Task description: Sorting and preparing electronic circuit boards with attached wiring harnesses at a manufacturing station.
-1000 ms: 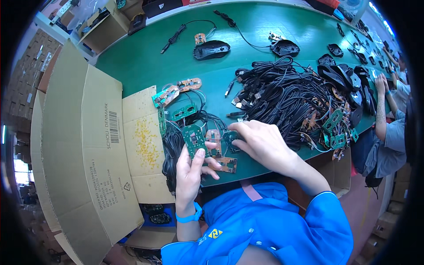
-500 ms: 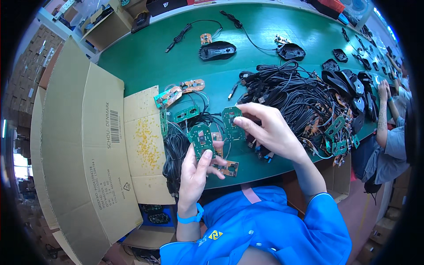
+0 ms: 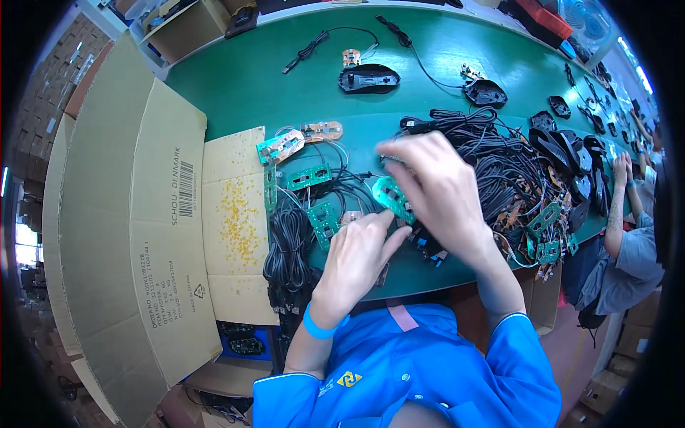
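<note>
Right hand [image 3: 439, 189] holds a green circuit board [image 3: 391, 196] lifted just above the green surface [image 3: 242, 85]. Fingers curl down over the board's far edge and pinch it, so this grip is pressed together on the board. The board shows at the left side of the hand, under the fingertips. It is tilted, with its long axis running roughly from upper left to lower right.

Left hand [image 3: 357, 260] sits nearer the body, just below and left of the board. Its index finger [image 3: 382, 221] points up toward the board's lower edge, touching or nearly so; cannot tell which. The other fingers are loosely bent, holding nothing that shows.

So the board lies up and to the right of the left hand, between the two hands. The right hand has it; the left is the free one and very near.

A second green board [image 3: 325, 225] lies flat on the surface just left of the left hand. A bundle of black cable [image 3: 289, 246] sits further left, beside an opened cardboard box [image 3: 157, 235]. A big tangle of black cables [image 3: 499, 171] lies behind the right hand. Another person's arm [image 3: 619, 207] rests at the far right edge.
</note>
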Demonstrator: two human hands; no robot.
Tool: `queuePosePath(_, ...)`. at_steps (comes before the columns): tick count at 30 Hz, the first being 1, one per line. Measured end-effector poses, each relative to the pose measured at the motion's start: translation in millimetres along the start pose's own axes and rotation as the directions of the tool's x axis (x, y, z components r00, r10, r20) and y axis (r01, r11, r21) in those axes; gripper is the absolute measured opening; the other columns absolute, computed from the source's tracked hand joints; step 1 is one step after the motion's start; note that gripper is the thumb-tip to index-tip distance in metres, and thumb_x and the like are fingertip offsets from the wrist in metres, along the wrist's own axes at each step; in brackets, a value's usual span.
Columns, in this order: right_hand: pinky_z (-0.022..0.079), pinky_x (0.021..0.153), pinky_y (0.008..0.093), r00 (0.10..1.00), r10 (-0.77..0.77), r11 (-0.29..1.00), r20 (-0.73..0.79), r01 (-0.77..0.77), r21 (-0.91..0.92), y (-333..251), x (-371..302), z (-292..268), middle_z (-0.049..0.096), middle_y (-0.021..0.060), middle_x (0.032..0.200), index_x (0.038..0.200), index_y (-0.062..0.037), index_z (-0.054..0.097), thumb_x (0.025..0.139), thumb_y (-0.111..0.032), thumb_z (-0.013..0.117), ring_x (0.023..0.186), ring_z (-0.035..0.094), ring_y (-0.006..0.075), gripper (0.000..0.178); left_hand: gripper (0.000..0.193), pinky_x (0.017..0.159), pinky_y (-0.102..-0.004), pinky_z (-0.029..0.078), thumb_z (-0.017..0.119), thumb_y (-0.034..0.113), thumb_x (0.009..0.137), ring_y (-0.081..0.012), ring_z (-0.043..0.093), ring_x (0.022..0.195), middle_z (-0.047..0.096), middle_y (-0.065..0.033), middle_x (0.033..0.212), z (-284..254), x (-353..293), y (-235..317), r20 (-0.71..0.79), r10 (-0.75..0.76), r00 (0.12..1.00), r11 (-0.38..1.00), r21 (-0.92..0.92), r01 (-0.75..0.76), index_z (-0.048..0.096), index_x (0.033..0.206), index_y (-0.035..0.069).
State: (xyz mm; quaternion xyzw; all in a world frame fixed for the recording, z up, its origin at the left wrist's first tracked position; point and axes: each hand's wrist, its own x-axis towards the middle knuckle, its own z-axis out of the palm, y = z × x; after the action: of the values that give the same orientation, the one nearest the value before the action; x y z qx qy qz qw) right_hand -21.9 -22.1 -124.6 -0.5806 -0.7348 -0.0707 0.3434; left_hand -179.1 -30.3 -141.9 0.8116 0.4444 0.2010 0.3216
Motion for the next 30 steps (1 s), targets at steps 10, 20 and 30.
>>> queuePosePath(10,0.044,0.09,0.0354,0.905,-0.226,0.974,0.361,0.218,0.065,-22.5,-36.6,21.1,0.061,0.0047,0.107,0.105,-0.0072,0.062,0.083,-0.013,0.064,0.098,0.054,0.0214,0.024,0.027,0.074,-0.0302,0.051,0.069,0.0,0.079,-0.0181,0.062,0.081,0.071,-0.0053,0.092,-60.2,-57.7,-23.2,-0.461,-0.084,0.883,0.984,0.103,0.148,0.071,0.105,0.005)
queuePosePath(20,0.033,0.104,0.0456,0.829,-0.265,0.964,0.493,0.239,0.116,-37.1,-50.1,38.4,0.057,0.0083,0.117,0.114,-0.0057,0.056,0.079,-0.024,0.064,0.109,0.05,0.0233,0.04,0.025,0.084,-0.0315,0.051,0.067,-0.004,0.078,-0.0198,0.062,0.091,0.07,-0.0053,0.097,-53.5,-72.8,-42.2,-0.535,-0.05,0.843,0.993,0.066,0.1,0.071,0.101,0.006)
queuePosePath(30,0.033,0.106,0.0457,0.821,-0.28,0.955,0.497,0.292,0.056,-38.5,-51.8,46.7,0.056,0.0126,0.118,0.119,-0.0047,0.054,0.076,-0.024,0.065,0.104,0.054,0.0249,0.048,0.025,0.084,-0.0314,0.051,0.066,-0.005,0.078,-0.0202,0.062,0.091,0.07,-0.006,0.099,-55.9,-72.4,-47.3,-0.54,-0.002,0.842,0.993,0.1,0.067,0.071,0.1,0.005)
